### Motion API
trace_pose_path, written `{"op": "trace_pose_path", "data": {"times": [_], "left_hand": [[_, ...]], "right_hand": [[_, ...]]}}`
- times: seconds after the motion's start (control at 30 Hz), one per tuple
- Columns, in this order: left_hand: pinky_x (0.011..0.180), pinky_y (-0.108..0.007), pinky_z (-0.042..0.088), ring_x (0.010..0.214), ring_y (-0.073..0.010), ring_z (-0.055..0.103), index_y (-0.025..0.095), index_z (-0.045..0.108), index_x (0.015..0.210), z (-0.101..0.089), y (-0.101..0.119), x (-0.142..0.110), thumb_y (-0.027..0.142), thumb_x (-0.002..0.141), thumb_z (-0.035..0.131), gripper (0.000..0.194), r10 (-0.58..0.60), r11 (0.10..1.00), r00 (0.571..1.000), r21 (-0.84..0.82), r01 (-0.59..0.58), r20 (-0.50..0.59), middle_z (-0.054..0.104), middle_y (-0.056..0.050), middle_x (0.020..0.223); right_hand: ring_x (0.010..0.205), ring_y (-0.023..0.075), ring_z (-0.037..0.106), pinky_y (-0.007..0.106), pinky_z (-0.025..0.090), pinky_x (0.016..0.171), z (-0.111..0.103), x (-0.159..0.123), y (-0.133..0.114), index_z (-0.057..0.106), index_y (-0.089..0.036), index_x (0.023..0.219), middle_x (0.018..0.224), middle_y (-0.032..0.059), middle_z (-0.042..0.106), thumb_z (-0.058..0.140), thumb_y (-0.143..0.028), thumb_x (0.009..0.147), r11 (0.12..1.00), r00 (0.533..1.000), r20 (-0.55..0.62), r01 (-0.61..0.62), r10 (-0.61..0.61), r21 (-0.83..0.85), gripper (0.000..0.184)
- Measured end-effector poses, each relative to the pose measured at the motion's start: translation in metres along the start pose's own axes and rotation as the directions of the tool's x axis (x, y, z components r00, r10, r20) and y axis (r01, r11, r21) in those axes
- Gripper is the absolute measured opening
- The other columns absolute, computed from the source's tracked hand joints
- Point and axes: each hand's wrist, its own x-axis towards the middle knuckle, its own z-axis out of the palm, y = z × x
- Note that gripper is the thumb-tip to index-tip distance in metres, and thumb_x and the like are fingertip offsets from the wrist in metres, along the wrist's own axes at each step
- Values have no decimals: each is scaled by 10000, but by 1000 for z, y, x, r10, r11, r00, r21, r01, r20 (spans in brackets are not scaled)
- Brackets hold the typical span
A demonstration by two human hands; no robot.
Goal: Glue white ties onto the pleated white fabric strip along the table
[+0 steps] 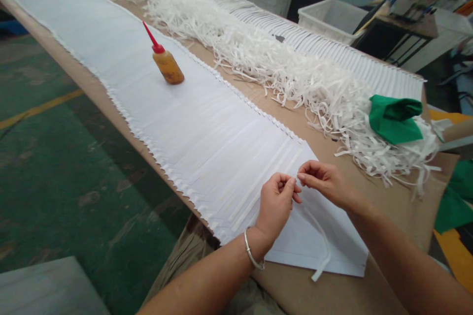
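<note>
While the left hand [279,197] and right hand [320,179] each press thumb to finger, on what cannot be told, the step appears to be readying a white strip [325,243], curled below over white sheets [218,135], and the next move likely calls for steady fingertips.

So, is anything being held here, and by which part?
A white strip, seemingly pinched by its far end at the left hand and right hand; the exact grip is hidden.
</note>
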Motion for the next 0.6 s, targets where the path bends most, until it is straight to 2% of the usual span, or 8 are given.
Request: {"op": "trace_pose_path", "data": {"times": [0.13, 0.27, 0.4, 0.6], "left_hand": [[457, -222, 387, 552, -108, 607, 141, 570, 1134, -6, -2, -11, 415, 976, 517, 321, -40, 999, 998, -18, 41, 39, 690, -67, 911], [512, -224, 408, 573, -96, 602, 140, 593, 1105, -21, -4, -35, 339, 970, 525, 250, -75, 996, 986, 62, 67, 151, 691, -62, 891], [545, -233, 415, 605, -104, 598, 146, 611, 1065, -44, -6, -55, 359, 973, 532, 245, -131, 986, 980, 122, 114, 147, 688, -62, 866], [567, -245, 419, 625, -119, 592, 158, 613, 1062, -65, -5, -72, 424, 975, 538, 290, -178, 976, 980, 145, 164, 85, 679, -64, 854]], "right_hand": [[688, 146, 545, 277, 426, 649, -21, 34, 19, 663, -186, 802, 740, 16, 632, 660, -519, 848, 978, 986, -136, 65, -93, -199, 336], [656, 161, 534, 299, 413, 638, -45, 78, 36, 664, -176, 762, 717, 32, 643, 650, -551, 768, 950, 965, -254, -19, -64, -313, 375], [653, 164, 528, 294, 404, 628, -52, 104, 41, 672, -178, 750, 697, 33, 652, 631, -504, 743, 917, 969, -245, -67, -34, -392, 328], [650, 158, 528, 290, 397, 635, -52, 114, 42, 670, -175, 738, 684, 23, 645, 606, -435, 750, 900, 981, -194, -86, 1, -427, 268]]}}
